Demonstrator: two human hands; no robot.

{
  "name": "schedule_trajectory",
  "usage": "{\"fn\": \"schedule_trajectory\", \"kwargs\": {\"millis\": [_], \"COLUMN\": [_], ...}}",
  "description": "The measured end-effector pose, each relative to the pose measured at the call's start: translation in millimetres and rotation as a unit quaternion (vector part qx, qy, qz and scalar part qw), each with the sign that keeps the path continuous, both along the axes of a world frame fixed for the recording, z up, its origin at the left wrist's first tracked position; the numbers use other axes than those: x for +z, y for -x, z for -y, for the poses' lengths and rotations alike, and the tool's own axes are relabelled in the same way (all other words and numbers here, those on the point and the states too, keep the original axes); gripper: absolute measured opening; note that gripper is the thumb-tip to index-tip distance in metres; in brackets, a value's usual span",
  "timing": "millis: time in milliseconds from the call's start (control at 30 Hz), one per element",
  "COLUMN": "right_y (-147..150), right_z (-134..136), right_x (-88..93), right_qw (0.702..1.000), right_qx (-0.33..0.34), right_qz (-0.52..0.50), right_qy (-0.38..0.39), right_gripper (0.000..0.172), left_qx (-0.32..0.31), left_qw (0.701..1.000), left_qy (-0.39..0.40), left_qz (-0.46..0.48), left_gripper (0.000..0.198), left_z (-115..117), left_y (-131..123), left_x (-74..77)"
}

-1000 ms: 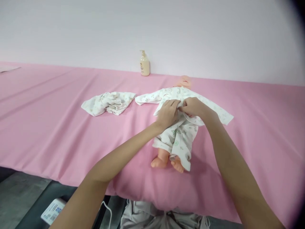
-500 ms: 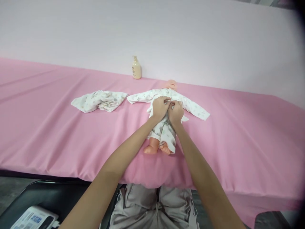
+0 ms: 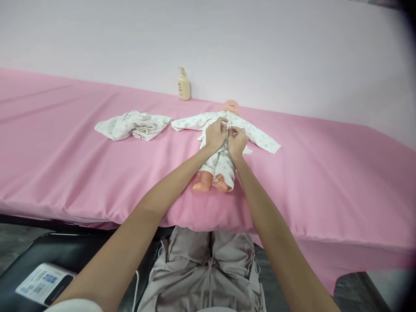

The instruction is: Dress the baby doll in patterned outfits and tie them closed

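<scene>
A baby doll [image 3: 231, 106] lies on its back with its feet toward me, dressed in a white patterned top [image 3: 256, 135] with long sleeves spread wide. Patterned trousers [image 3: 224, 167] cover its legs, and both bare feet stick out. My left hand [image 3: 216, 135] pinches the front of the top at the chest. Close beside it, my right hand [image 3: 237, 141] has its fingers closed on the same front of the top. The fingertips nearly meet, and the small part of cloth between them is hard to make out.
A crumpled patterned cloth [image 3: 133, 125] lies left of the doll. A pump bottle [image 3: 183, 85] stands at the back by the white wall [image 3: 208, 39]. Pink cloth [image 3: 312, 182] covers the table. A black chair [image 3: 81, 249] holding a white device [image 3: 45, 281] is at lower left.
My hands have drawn slightly apart at the fingertips while staying on the top's front. The whole view has shifted, so the table and doll sit higher in it.
</scene>
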State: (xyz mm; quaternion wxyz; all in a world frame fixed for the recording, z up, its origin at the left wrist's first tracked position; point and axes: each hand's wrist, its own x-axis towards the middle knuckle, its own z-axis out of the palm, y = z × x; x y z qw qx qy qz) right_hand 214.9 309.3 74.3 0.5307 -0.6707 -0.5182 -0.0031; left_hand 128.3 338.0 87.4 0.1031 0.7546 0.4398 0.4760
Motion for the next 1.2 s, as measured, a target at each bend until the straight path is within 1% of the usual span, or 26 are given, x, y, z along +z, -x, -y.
{"fn": "schedule_trajectory", "kwargs": {"millis": [133,233,367,467,567,700,833,967,1067,1200], "right_y": [1.0,3.5,6.6,6.4,5.2,6.0,9.6,10.5,9.2,8.7], "right_z": [1.5,4.2,7.3,6.6,4.5,2.9,2.0,-0.2,-1.5,-1.4], "right_x": [-2.0,-1.8,-0.8,-1.4,-3.1,-5.0,-7.9,-10.4,-10.6,-10.3], "right_qw": [1.000,1.000,0.999,0.997,0.998,0.998,0.998,0.999,0.999,0.998], "right_qx": [0.003,0.008,-0.008,-0.017,-0.008,-0.008,-0.012,-0.020,-0.023,-0.026], "right_qz": [0.010,0.018,0.039,0.053,0.053,0.049,0.045,0.016,-0.014,-0.034], "right_qy": [-0.004,-0.003,0.032,0.049,0.041,0.045,0.039,0.019,0.030,0.039], "right_gripper": [0.031,0.032,0.033,0.029,0.024,0.023,0.023,0.024,0.024,0.027], "left_qx": [-0.013,-0.012,-0.007,-0.010,-0.010,-0.036,-0.025,-0.043,-0.039,0.006], "left_qw": [1.000,1.000,1.000,1.000,0.999,0.997,0.997,0.996,0.999,0.999], "left_qy": [-0.017,-0.011,0.008,0.013,0.010,0.028,0.035,0.011,-0.011,-0.005], "left_qz": [-0.014,-0.006,0.013,0.020,0.031,0.056,0.062,0.078,0.034,-0.040], "left_gripper": [0.023,0.023,0.025,0.024,0.023,0.021,0.020,0.018,0.017,0.016], "left_z": [-0.9,0.0,0.8,1.2,2.8,6.0,4.9,-0.4,-1.0,4.8], "left_y": [0.5,1.3,2.4,2.7,3.0,4.6,6.3,5.9,4.8,2.9], "left_x": [-2.7,-4.1,-4.9,-4.6,-3.4,-1.3,-1.6,-4.6,-4.9,-1.8]}}
